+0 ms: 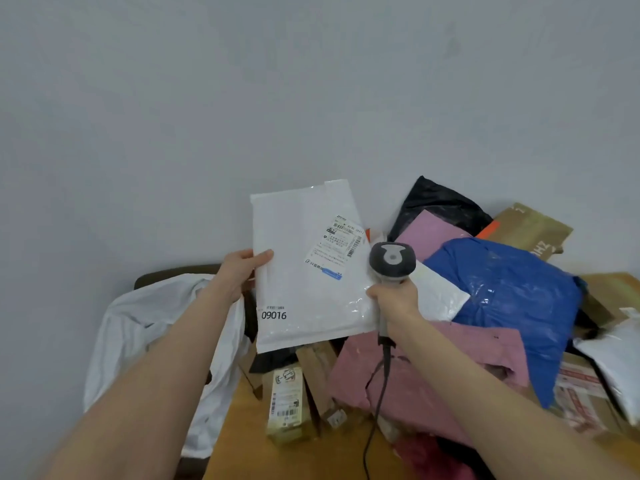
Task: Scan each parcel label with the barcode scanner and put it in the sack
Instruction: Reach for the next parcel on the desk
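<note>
My left hand grips the left edge of a white bubble mailer and holds it upright above the table, label side facing me. Its shipping label sits near the upper right, and "09016" is printed at the lower left. My right hand grips the handle of a grey barcode scanner, whose head is just right of the label, close to the mailer's right edge. The scanner's cable hangs down toward me. A white sack lies open over a dark chair at the left.
A heap of parcels covers the wooden table: a blue plastic bag, pink mailers, a black bag, brown cartons, a small beige box and a white mailer at the right. A plain wall stands behind.
</note>
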Available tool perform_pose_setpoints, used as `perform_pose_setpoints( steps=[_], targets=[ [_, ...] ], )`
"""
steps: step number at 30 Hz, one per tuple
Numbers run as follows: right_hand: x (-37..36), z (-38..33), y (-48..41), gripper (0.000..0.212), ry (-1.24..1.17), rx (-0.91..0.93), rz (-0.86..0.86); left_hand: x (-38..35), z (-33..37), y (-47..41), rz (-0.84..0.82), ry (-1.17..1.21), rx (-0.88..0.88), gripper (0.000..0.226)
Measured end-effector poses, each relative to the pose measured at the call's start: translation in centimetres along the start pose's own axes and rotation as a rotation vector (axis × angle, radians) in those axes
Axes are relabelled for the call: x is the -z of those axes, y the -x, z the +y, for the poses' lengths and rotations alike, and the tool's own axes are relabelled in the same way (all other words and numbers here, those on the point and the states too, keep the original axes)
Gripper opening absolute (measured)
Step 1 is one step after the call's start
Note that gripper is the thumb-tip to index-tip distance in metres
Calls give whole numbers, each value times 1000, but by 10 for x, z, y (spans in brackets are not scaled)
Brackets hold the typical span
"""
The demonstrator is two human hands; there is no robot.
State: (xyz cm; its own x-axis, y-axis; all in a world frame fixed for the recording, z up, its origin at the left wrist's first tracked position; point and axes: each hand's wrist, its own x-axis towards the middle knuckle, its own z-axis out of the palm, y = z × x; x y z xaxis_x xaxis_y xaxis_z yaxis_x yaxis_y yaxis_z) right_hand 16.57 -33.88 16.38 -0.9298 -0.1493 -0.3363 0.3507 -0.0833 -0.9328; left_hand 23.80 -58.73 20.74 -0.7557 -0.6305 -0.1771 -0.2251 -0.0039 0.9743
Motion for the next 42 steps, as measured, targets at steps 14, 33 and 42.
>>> perform_pose_setpoints(
  steps=[14, 33, 42],
  targets=[
    [-67, 32, 37, 31, 70, 7, -37, 89, -58, -2, 71, 149, 125, 9],
    [-107, 57, 100, 14, 32, -27, -196, 88, -149, 24, 81, 392, 177, 10],
    [-109, 62, 104, 15, 65, -41, -203, 89, -156, 28, 94, 392, 183, 22]
  ],
)
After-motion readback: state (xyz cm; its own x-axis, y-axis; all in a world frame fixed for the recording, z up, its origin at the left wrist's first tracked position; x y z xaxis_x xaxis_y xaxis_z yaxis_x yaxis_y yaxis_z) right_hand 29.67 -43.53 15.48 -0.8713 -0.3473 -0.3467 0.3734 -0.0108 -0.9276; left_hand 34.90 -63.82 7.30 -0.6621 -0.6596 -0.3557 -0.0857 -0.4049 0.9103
